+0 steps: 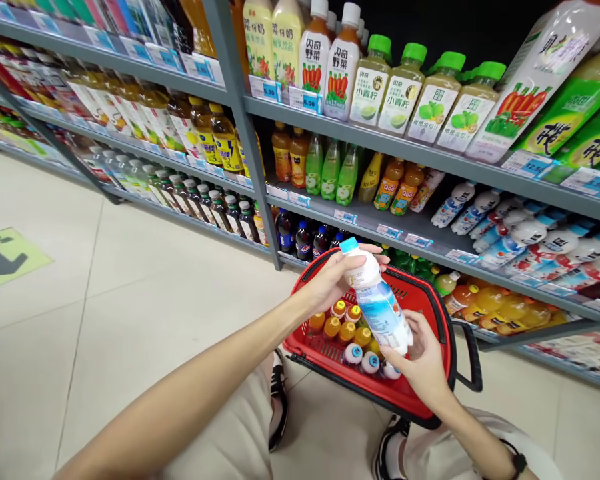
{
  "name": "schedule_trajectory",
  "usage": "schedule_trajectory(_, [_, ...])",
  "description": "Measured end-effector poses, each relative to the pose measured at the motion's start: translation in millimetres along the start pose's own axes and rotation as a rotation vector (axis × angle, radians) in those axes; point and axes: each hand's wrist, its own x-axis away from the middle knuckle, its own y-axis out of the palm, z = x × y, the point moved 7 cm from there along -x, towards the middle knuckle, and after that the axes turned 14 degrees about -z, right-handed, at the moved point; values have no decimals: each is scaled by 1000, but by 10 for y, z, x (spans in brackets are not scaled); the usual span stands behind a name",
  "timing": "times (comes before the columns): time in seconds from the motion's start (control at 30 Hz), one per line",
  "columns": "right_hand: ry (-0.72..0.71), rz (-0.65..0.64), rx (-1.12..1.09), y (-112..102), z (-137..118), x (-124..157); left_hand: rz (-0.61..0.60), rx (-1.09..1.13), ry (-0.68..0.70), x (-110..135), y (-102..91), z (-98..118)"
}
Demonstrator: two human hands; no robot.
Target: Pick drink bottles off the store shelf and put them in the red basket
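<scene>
A white drink bottle with a blue cap and blue label [380, 310] is tilted above the basket, held between both hands. My left hand [341, 272] grips it near the cap, fingers behind the neck. Around its base are the fingers of my right hand [423, 360]. Below, a red shopping basket [300, 357] with a black rim stands on the floor between my feet. Inside it are several orange-coloured bottles [347, 330] and a row of white bottles with pale caps [370, 362], partly hidden by the held bottle and my right hand.
Grey shelves [320, 125] with many drinks run along the far side. Similar white bottles [530, 230] lie at the right of the middle shelf. The basket's black handle [473, 353] hangs out on the right. A green floor sticker with an arrow [10, 260] lies at left.
</scene>
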Motion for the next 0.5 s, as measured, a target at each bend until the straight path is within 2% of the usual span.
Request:
schedule_trajectory(0.33, [131,-283,-325,203,11,-18,52,52,-27,-20,-39,-68])
schedule_trajectory(0.5, [163,-319,-406,249,-40,1,39,60,-22,-15,-35,-91])
